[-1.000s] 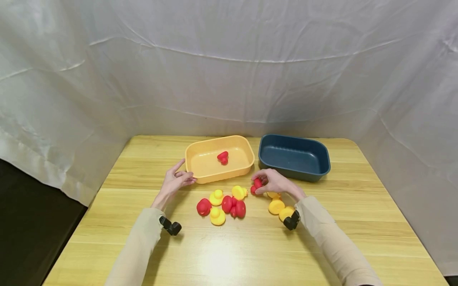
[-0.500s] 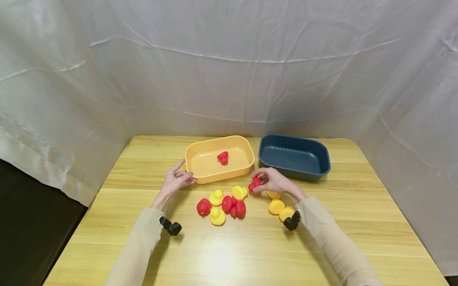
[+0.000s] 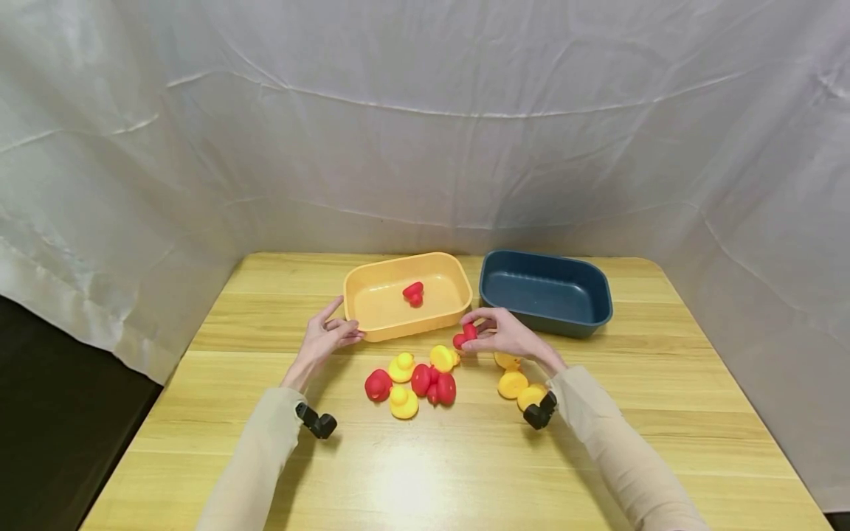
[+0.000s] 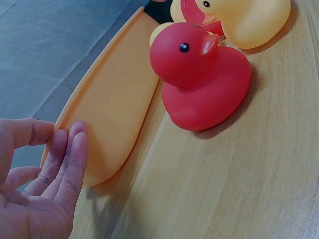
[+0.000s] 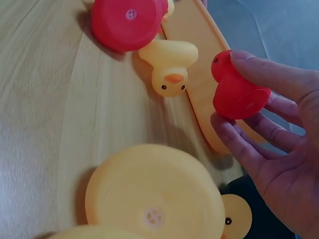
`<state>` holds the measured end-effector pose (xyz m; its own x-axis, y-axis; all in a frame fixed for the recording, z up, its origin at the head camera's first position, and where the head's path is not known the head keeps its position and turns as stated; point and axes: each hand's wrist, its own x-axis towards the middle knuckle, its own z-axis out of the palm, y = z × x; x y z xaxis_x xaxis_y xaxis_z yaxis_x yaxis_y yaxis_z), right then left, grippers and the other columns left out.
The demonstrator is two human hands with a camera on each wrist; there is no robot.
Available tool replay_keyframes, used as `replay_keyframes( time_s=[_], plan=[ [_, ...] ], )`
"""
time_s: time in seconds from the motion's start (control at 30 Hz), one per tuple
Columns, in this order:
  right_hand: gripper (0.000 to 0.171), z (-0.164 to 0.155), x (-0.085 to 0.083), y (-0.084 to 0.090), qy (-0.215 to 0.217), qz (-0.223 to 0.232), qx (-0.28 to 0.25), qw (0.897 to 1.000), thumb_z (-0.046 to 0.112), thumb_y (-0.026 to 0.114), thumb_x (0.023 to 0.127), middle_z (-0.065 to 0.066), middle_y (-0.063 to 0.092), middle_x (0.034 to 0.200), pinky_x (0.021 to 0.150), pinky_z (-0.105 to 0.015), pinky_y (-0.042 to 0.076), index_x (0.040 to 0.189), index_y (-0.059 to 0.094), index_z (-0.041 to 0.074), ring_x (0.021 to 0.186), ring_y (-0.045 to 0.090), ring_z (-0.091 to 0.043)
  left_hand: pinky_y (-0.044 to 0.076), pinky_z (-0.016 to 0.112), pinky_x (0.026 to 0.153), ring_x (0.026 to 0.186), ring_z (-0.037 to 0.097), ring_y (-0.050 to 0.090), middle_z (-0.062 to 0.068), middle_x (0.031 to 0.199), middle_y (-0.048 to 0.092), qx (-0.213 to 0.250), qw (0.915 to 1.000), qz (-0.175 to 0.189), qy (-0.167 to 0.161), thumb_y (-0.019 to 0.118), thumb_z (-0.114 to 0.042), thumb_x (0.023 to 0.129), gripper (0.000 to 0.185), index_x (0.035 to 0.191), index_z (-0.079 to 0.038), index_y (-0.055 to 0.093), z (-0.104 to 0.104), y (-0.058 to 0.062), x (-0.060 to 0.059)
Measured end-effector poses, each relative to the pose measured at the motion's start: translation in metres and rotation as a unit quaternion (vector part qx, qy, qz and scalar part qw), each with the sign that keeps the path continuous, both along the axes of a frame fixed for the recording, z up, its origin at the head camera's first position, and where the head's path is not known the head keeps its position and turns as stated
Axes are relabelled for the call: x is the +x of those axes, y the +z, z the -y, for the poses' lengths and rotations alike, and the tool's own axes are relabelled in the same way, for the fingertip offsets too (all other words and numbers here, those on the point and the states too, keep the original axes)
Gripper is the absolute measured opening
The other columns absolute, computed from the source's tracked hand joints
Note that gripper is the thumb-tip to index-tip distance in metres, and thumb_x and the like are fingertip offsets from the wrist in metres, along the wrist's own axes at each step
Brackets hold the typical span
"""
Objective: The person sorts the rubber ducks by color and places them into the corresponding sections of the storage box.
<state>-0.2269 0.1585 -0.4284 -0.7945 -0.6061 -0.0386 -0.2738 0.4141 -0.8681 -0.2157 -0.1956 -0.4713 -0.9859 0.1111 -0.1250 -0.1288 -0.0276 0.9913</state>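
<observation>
My right hand point(image 3: 501, 332) pinches a small red rubber duck point(image 5: 237, 89) between thumb and fingertips, just off the near right corner of the yellow bin point(image 3: 398, 330). The duck is held above the table. At that bin's near left corner, my left hand point(image 3: 322, 341) grips the wall, with fingers on the outside, as the left wrist view point(image 4: 40, 194) shows. Inside the yellow bin lies one red duck point(image 3: 413, 293). Between my hands sits a loose group of red ducks point(image 3: 378, 385) and yellow ducks point(image 3: 403, 403), some tipped over.
A dark blue bin point(image 3: 544, 321) stands right of the yellow one, with nothing visible inside. Several yellow ducks point(image 3: 513, 383) lie under and beside my right wrist. A grey-white curtain point(image 3: 425, 169) hangs behind the wooden table point(image 3: 412, 472).
My right hand has carried the red duck a little left and upward, toward the yellow bin. My left hand and both bins have stayed in place.
</observation>
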Motion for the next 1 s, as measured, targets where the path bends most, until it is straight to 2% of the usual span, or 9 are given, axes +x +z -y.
replay_keyframes(
  time_s=[0.07, 0.3, 0.5, 0.7, 0.83, 1.0],
  plan=[
    [0.040, 0.001, 0.001, 0.002, -0.005, 0.004, -0.007, 1.000, 0.015, 0.072, 0.074, -0.020, 0.057, 0.111, 0.077, -0.021, 0.054, 0.110, 0.057, 0.006, 0.092, 0.060, -0.031, 0.053, 0.037, 0.083, 0.079, 0.022, 0.068, 0.001, 0.078, 0.066, 0.002, 1.0000, 0.000, -0.003, 0.061, -0.011, 0.083, 0.078, 0.144, -0.015, 0.013, 0.001, -0.003, -0.001],
    [0.041, 0.008, 0.001, 0.003, -0.030, 0.002, -0.040, 0.999, 0.015, 0.072, 0.074, -0.017, 0.057, 0.111, 0.077, -0.022, 0.054, 0.111, 0.057, 0.006, 0.093, 0.059, -0.032, 0.052, 0.039, 0.083, 0.080, 0.026, 0.067, 0.004, 0.077, 0.065, 0.007, 1.0000, -0.002, 0.004, 0.057, -0.005, 0.084, 0.075, 0.144, -0.013, 0.013, -0.003, 0.004, 0.002],
    [0.046, 0.016, -0.006, -0.008, -0.072, -0.016, -0.056, 0.996, 0.024, 0.072, 0.074, -0.011, 0.060, 0.106, 0.077, -0.025, 0.052, 0.113, 0.057, 0.005, 0.091, 0.059, -0.027, 0.050, 0.040, 0.085, 0.083, 0.029, 0.066, 0.004, 0.079, 0.065, 0.011, 0.9999, 0.009, 0.007, 0.057, -0.005, 0.085, 0.074, 0.144, -0.014, 0.014, -0.003, 0.008, 0.004],
    [0.040, 0.025, -0.010, -0.012, -0.112, -0.021, -0.070, 0.991, 0.034, 0.071, 0.074, -0.004, 0.060, 0.102, 0.080, -0.028, 0.051, 0.107, 0.060, 0.016, 0.089, 0.058, -0.024, 0.052, 0.039, 0.083, 0.083, 0.029, 0.067, 0.003, 0.078, 0.065, 0.011, 0.9999, 0.007, 0.009, 0.057, -0.005, 0.084, 0.074, 0.144, -0.014, 0.015, -0.003, 0.006, 0.003],
    [0.038, 0.033, -0.010, -0.010, -0.122, -0.013, -0.083, 0.989, 0.034, 0.071, 0.074, -0.004, 0.058, 0.104, 0.084, -0.028, 0.050, 0.107, 0.059, 0.017, 0.094, 0.058, -0.025, 0.053, 0.037, 0.081, 0.081, 0.028, 0.067, 0.005, 0.079, 0.065, 0.012, 0.9999, -0.003, 0.008, 0.058, -0.005, 0.084, 0.075, 0.144, -0.011, 0.013, -0.003, 0.003, 0.002],
    [0.042, 0.044, -0.011, -0.005, -0.128, 0.018, -0.102, 0.986, 0.029, 0.071, 0.075, -0.009, 0.058, 0.110, 0.081, -0.027, 0.053, 0.112, 0.058, 0.013, 0.096, 0.059, -0.027, 0.054, 0.035, 0.079, 0.079, 0.025, 0.068, 0.008, 0.081, 0.066, 0.014, 0.9998, -0.009, 0.005, 0.058, -0.005, 0.084, 0.075, 0.144, -0.010, 0.013, -0.002, 0.001, 0.001]
  ],
)
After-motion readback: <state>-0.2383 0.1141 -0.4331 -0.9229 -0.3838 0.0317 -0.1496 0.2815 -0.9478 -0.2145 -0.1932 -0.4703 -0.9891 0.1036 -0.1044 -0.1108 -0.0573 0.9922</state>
